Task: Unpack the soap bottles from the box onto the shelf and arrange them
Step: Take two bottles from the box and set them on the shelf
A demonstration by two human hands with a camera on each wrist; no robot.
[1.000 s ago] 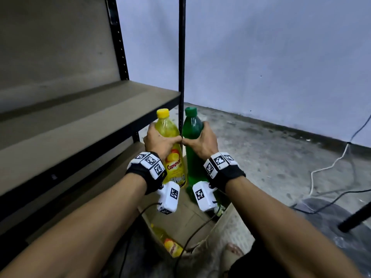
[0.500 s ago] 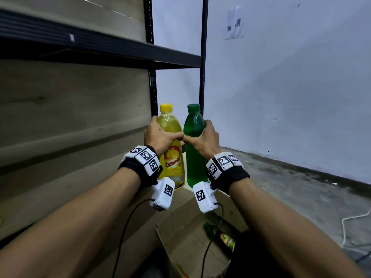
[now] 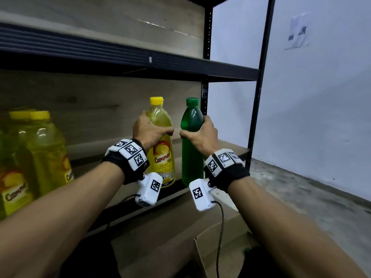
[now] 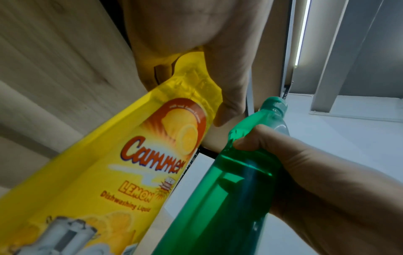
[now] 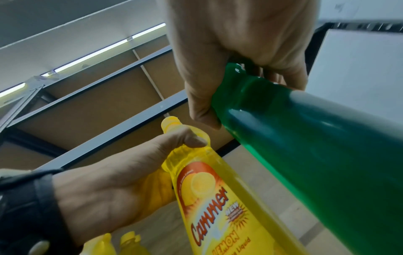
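My left hand (image 3: 149,131) grips the upper body of a yellow lemon soap bottle (image 3: 162,145), held upright in front of the shelf board (image 3: 228,146). Just to its right, my right hand (image 3: 200,133) grips a green soap bottle (image 3: 191,157), also upright. Whether either bottle's base touches the board cannot be told. The left wrist view shows the yellow bottle (image 4: 122,172) and the green bottle (image 4: 229,186) side by side. In the right wrist view the green bottle (image 5: 316,138) fills the right side, the yellow bottle (image 5: 209,198) sits lower. The open cardboard box (image 3: 216,249) lies below my arms.
Two or more yellow soap bottles (image 3: 38,157) stand on the same shelf at the far left. An upper shelf (image 3: 140,59) hangs overhead. A black upright post (image 3: 259,93) bounds the shelf on the right. Grey floor (image 3: 311,197) and wall lie beyond.
Both hands have lifted the two bottles from above the box up to the height of the shelf with the yellow bottles. The bottles now stand slightly further apart.
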